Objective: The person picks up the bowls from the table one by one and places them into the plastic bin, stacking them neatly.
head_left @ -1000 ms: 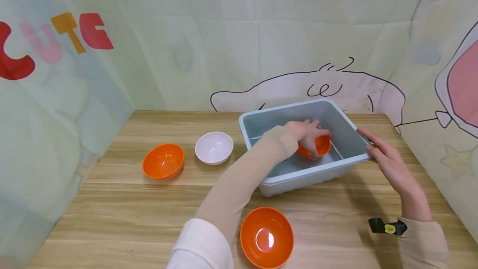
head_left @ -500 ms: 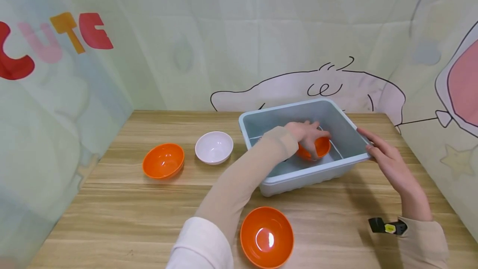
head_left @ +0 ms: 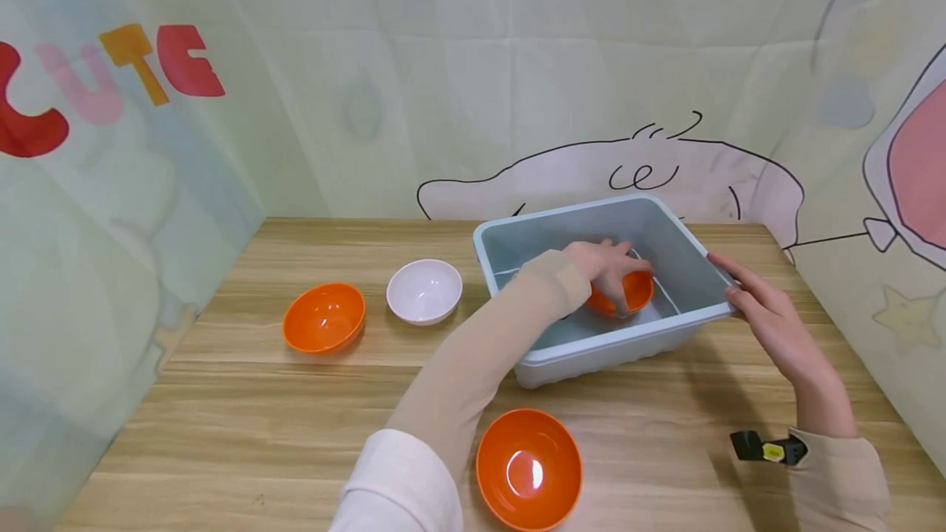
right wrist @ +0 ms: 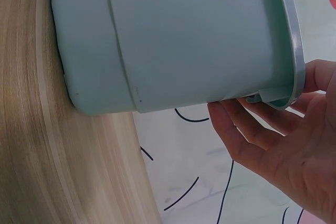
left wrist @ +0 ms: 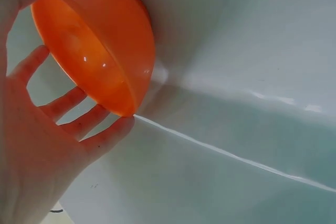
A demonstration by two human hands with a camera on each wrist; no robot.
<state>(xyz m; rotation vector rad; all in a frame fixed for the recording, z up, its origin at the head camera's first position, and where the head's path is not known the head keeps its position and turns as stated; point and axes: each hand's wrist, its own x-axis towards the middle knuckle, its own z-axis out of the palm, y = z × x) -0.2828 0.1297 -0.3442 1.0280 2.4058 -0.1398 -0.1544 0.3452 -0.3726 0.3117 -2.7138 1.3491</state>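
My left hand (head_left: 604, 265) reaches down into a grey-blue plastic bin (head_left: 628, 341) and holds an orange bowl (head_left: 639, 292) by its rim. In the left wrist view that bowl (left wrist: 118, 30) is tilted on its side, its mouth facing the palm. The thumb sits at the upper end of the rim, with the fingertips (left wrist: 118, 127) spread along the lower edge. My right hand (head_left: 776, 327) grips the bin's right rim. Seen from the right wrist, the thumb is over the rim and the fingers lie against the bin's outer wall (right wrist: 194, 40).
A second orange bowl (head_left: 529, 470) stands on the wooden table (head_left: 296, 433) in front of the bin. To the bin's left are a white bowl (head_left: 424, 292) and another orange bowl (head_left: 323, 318). A printed cloth (head_left: 443, 64) hangs behind the table and along its sides.
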